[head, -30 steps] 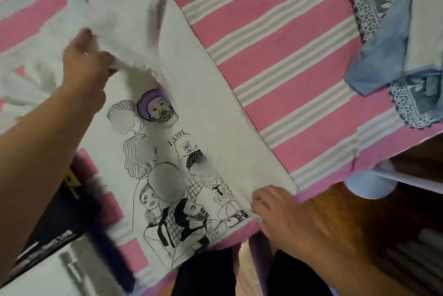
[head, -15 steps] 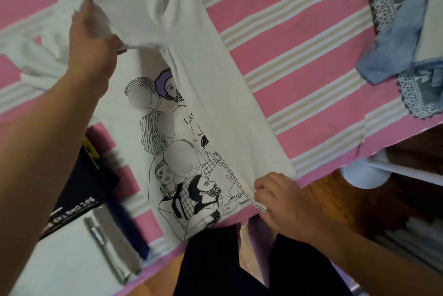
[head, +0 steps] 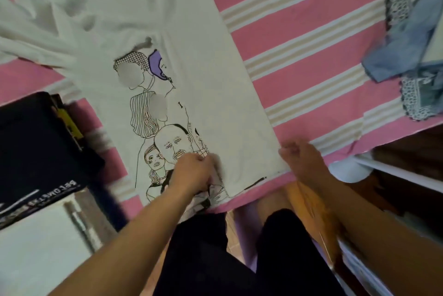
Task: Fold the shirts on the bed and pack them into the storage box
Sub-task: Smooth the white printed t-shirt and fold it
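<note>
A white T-shirt (head: pixel 211 84) with a black line drawing of several people lies on the pink striped bed (head: pixel 311 39), its right side folded over lengthwise. My left hand (head: pixel 191 171) is closed on the shirt's bottom hem over the print. At the hem's right corner, by the bed's near edge, my right hand (head: pixel 302 161) pinches the cloth. A dark storage box (head: pixel 33 147) with a folded black printed shirt (head: pixel 36 199) in it sits on the bed at the left.
More clothes, a blue garment (head: pixel 402 56) and a patterned grey-green one (head: pixel 422 94), lie at the bed's right edge. White shelving (head: pixel 395 171) and a wooden floor are past the bed on the right. My dark-trousered legs (head: pixel 211 259) stand at the bed's near edge.
My left hand let go of the shirt's upper part and came down to the bottom hem. The right side of the shirt now lies folded flat over the print. My right hand stayed at the hem corner.
</note>
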Tool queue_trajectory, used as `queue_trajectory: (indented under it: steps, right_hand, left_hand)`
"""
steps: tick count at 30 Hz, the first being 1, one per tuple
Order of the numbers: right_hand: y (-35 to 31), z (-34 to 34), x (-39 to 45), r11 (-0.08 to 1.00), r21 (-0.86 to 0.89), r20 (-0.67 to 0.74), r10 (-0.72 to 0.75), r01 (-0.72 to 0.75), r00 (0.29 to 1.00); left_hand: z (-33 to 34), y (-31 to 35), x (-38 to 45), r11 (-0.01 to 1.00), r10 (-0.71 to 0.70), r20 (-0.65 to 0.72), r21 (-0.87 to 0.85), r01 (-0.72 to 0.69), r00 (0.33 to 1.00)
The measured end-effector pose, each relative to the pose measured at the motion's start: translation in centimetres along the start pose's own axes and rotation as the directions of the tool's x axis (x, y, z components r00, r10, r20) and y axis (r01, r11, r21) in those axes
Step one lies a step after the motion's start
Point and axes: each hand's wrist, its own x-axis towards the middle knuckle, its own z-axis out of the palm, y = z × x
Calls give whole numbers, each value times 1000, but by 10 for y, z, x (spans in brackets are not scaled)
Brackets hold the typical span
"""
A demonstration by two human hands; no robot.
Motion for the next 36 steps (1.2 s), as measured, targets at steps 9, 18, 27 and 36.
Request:
queue_trajectory:
  steps: [9, 18, 27, 36]
  right_hand:
    - [5, -2, 2, 953, -303, 120, 63, -23, 991]
    - [-1, 2, -3, 895, -442, 131, 8, 52, 991]
    - [23, -14, -11, 931, -319, 139, -139, 177, 981]
    - [35, 1, -12, 673, -604, 113, -458, 427, 882]
  left_hand:
    - [66, -47, -3, 990, 26, -61, 136, -18, 998]
    - [75, -52, -9, 928, 119, -62, 363, -89, 991]
    - [64, -69, 2, 979, 151, 10, 133, -151, 988]
    - [69, -69, 2, 973, 177, -18, 156, -173, 984]
